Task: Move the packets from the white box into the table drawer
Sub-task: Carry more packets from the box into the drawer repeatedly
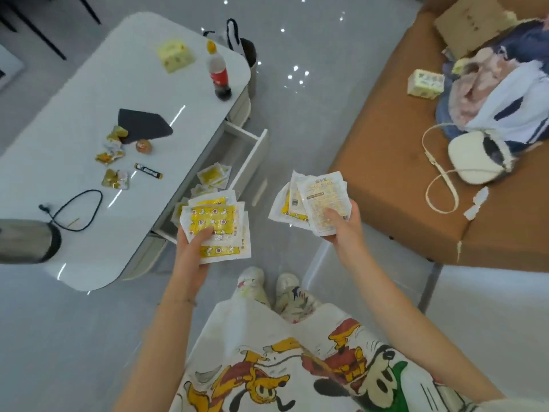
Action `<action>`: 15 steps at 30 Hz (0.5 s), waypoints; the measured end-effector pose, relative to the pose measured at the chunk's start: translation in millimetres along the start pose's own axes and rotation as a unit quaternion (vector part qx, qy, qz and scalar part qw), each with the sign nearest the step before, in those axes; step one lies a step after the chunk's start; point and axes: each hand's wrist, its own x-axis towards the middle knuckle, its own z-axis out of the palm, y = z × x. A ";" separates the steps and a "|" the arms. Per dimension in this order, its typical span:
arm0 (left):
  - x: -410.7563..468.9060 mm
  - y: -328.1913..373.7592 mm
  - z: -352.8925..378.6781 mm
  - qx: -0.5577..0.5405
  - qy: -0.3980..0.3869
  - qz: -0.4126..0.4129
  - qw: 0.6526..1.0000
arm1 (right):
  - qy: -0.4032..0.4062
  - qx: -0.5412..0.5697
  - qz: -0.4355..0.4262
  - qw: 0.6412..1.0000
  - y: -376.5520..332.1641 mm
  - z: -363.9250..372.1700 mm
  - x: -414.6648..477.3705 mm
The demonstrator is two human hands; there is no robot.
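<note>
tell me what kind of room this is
Most likely a home living room: a low white coffee table with an open drawer, a brown sofa strewn with clothes and a white handbag, and a cola bottle on the table.

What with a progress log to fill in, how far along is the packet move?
Done: a few packets already lie in the open drawer. In hand: the left hand grips a yellow bunch, and the right hand grips a second bunch. Left: both bunches must go in; I cannot make out the white box, so what remains there is unknown.
</note>
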 end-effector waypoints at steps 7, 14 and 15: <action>22.2 12.2 -67.1 -0.103 0.090 0.011 0.991 | -0.088 -0.077 0.010 0.993 -6.4 93.2 37.9; 83.9 26.7 -119.4 -0.125 0.105 0.003 0.987 | -0.130 -0.176 0.017 0.976 13.6 179.5 81.8; 94.6 28.5 -126.7 -0.117 0.105 -0.006 0.988 | -0.138 -0.195 0.023 0.971 18.4 190.4 89.2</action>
